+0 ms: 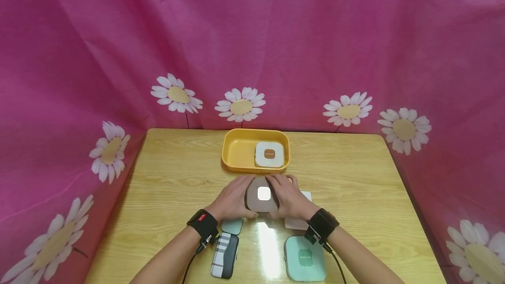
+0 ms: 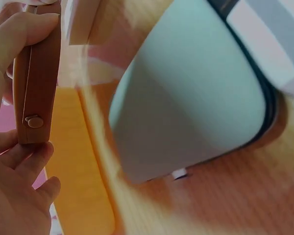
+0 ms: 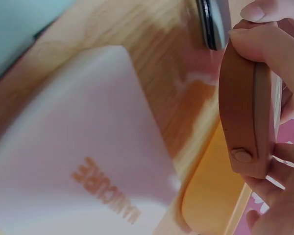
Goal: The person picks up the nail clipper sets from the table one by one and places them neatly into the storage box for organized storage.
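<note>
Both hands hold a brown rounded-square case [image 1: 261,207] with a pale square on its face, one hand at each side. My left hand [image 1: 233,197] grips its left side, and my right hand [image 1: 291,198] grips the right. In the left wrist view the case [image 2: 39,90] stands on edge, a small round button near one end, thumb and fingers at its ends. The right wrist view shows the case [image 3: 240,93] raised above the table, with a similar button. Right beyond it is a yellow bin [image 1: 232,165] with a white square case [image 1: 278,159] inside.
A grey-green case [image 2: 196,98] lies below my left hand, beside a black-and-white patterned case [image 1: 224,255]. Under my right hand is a pale pink case [image 3: 88,127] lettered "MANICURE". A mint case [image 1: 305,271] lies nearer the front. Pink flowered cloth [image 1: 292,47] surrounds the wooden table [image 1: 173,179].
</note>
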Demonstrator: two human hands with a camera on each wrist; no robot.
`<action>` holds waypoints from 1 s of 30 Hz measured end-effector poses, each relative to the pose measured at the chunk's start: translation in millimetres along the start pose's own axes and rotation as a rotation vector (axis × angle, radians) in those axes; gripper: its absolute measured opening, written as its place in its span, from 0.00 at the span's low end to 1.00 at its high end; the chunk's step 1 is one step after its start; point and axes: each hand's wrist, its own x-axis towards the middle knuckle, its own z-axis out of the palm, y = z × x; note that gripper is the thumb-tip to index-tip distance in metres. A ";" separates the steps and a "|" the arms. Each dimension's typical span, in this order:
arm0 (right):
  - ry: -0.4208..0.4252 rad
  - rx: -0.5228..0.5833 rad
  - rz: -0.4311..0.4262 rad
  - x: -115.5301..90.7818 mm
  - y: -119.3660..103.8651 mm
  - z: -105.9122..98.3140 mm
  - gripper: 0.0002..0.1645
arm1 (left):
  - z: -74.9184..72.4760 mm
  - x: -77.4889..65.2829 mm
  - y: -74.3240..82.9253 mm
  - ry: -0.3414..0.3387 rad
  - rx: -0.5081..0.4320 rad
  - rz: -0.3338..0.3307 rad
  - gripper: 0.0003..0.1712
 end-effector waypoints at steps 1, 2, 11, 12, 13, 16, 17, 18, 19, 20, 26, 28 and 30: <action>-0.002 0.007 0.001 1.3 0.0 -1.0 0.70 | -1.4 0.7 -0.5 -0.002 -0.003 -0.002 0.67; -0.002 0.014 0.002 2.7 0.1 -1.8 0.71 | -2.7 1.2 -1.2 -0.002 -0.004 0.000 0.67; 0.016 0.111 0.029 11.4 1.6 -8.1 0.72 | -11.1 6.9 -8.5 -0.015 -0.099 0.004 0.66; 0.015 0.123 0.035 12.4 1.6 -8.2 0.72 | -12.1 7.1 -9.5 -0.019 -0.106 0.004 0.66; 0.014 0.132 0.038 13.5 1.7 -8.3 0.72 | -13.5 7.4 -10.3 -0.023 -0.115 0.004 0.66; 0.028 0.154 0.041 17.0 2.9 -9.4 0.72 | -18.0 8.4 -12.4 -0.019 -0.118 0.007 0.66; 0.038 0.161 0.041 18.4 3.9 -10.3 0.72 | -19.2 9.0 -13.2 -0.009 -0.111 0.011 0.66; 0.049 0.166 0.043 19.9 5.0 -11.6 0.72 | -20.4 9.8 -13.9 0.004 -0.102 0.017 0.66; 0.059 0.167 0.045 21.2 6.2 -13.0 0.71 | -21.8 10.5 -14.0 0.017 -0.098 0.019 0.66; 0.070 0.170 0.048 22.2 7.7 -14.3 0.71 | -22.7 11.2 -14.5 0.028 -0.088 0.017 0.66; 0.101 0.166 0.052 29.6 17.7 -20.3 0.72 | -28.2 11.7 -18.5 0.037 -0.106 -0.087 0.65; 0.100 0.159 0.054 32.5 20.7 -21.9 0.72 | -29.8 11.5 -21.1 0.041 -0.128 -0.137 0.63; 0.095 0.159 0.060 35.1 23.8 -23.7 0.72 | -30.9 12.2 -25.1 0.064 -0.141 -0.179 0.59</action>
